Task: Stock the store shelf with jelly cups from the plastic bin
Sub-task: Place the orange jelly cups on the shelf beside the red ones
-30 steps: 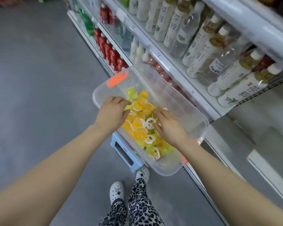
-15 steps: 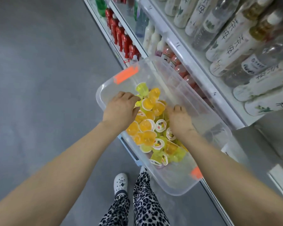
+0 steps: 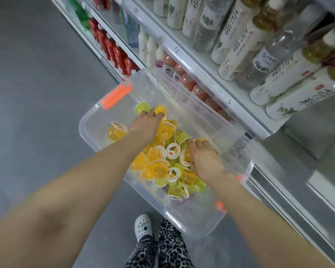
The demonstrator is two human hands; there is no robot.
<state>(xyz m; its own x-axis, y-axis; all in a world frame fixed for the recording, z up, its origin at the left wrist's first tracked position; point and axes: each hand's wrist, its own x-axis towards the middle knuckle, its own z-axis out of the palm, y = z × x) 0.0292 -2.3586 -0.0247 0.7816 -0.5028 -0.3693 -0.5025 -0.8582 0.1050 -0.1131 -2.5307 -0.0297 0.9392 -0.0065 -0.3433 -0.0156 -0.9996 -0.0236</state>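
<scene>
A clear plastic bin [image 3: 89,120] with orange latches sits in front of me against the store shelf [image 3: 211,82]. Several orange and yellow-green jelly cups [image 3: 157,163] are piled in it. One orange cup [image 3: 116,132] lies apart near the bin's left wall. My left hand [image 3: 146,123] reaches to the far end of the pile, its fingers curled over an orange jelly cup [image 3: 160,110]. My right hand [image 3: 206,160] lies on the right side of the pile, fingers and thumb curled round an orange cup [image 3: 187,156].
Tea and water bottles [image 3: 240,41] fill the upper shelf, and red bottles [image 3: 114,49] and small pink-capped bottles stand on the lower one. A bare grey shelf section [image 3: 307,136] shows at the right. Grey floor lies to the left. My white shoe [image 3: 143,226] is below the bin.
My left hand has slid from the near left of the pile to its far end. One orange cup now lies apart on the left. My right hand has shifted a little right.
</scene>
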